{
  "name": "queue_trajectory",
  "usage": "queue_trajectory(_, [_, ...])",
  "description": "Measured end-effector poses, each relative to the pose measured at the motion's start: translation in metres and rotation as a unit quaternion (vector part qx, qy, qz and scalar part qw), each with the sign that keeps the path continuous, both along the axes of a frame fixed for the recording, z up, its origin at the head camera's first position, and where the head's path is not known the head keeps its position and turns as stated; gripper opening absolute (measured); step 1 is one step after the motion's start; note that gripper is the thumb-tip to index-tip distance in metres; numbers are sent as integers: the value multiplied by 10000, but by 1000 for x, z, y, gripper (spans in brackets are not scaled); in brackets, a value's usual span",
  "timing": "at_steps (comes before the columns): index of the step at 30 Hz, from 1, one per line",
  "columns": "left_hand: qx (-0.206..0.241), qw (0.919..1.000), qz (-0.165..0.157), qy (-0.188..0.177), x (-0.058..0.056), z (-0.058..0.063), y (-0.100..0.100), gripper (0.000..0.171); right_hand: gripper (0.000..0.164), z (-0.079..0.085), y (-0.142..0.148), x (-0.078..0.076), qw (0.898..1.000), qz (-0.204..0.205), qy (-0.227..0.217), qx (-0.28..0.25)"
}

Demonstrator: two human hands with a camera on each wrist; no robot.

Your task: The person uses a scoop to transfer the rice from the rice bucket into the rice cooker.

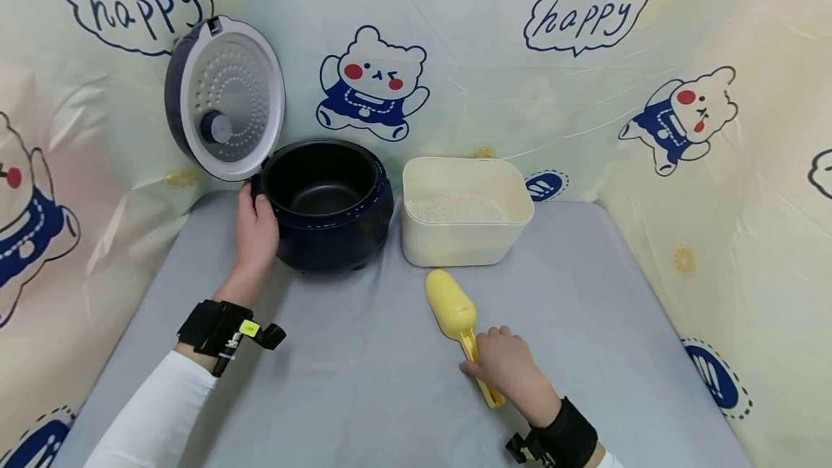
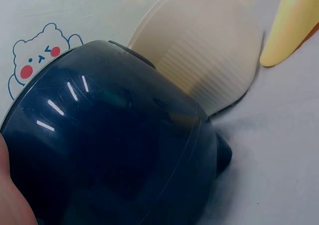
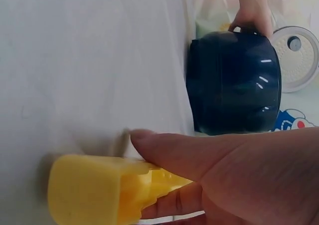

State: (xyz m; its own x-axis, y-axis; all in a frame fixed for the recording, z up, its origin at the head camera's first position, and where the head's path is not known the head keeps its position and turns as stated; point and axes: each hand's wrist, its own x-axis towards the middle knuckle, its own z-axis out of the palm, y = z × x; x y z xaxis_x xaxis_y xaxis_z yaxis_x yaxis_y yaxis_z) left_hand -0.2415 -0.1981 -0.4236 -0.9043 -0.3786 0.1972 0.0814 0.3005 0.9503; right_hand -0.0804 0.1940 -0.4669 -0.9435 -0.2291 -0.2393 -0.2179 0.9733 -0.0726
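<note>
LEFT: your left hand (image 1: 256, 233) grips the side of the dark blue cooker (image 1: 328, 245), left of centre in the head frame, lid (image 1: 237, 92) raised at upper left | RIGHT: your right hand (image 1: 505, 361) is closed round the handle of the yellow scoop (image 1: 451, 305), lower right of centre, tip just below the cream tub (image 1: 461, 245) | both on the tabletop (image 1: 344, 381): cooker, tub

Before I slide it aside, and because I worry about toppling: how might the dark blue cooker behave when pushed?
The dark blue cooker looks squat and wide, so it will probably slide rather than tip. Its lid stands open at one side, so it could swing if jolted. Highlights on its glossy shell suggest a smooth, possibly slippery hold.
</note>
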Motion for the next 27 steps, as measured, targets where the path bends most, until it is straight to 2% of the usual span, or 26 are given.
queue_trajectory(4, [25,10000,-30,39,0,0,2,53,34,2,2,3,9995,-13,293,-115])
queue_trajectory(11, [248,9996,-123,15,1,-2,0,54,23,10,10,6,9941,-305,661,-801])
queue_trajectory(17, [279,9994,-135,-165,3,-3,-5,57,20,13,14,5,9891,13,1071,-1009])
queue_trajectory(21, [244,9994,-113,-216,3,-1,-5,58,28,18,15,3,9851,154,1320,-1093])
queue_trajectory(24, [230,9994,-101,-230,3,-1,-5,58,36,28,18,0,9870,99,1163,-1106])
queue_trajectory(27, [254,9995,-85,-191,2,0,-4,59,38,41,24,-3,9902,-72,730,-1190])
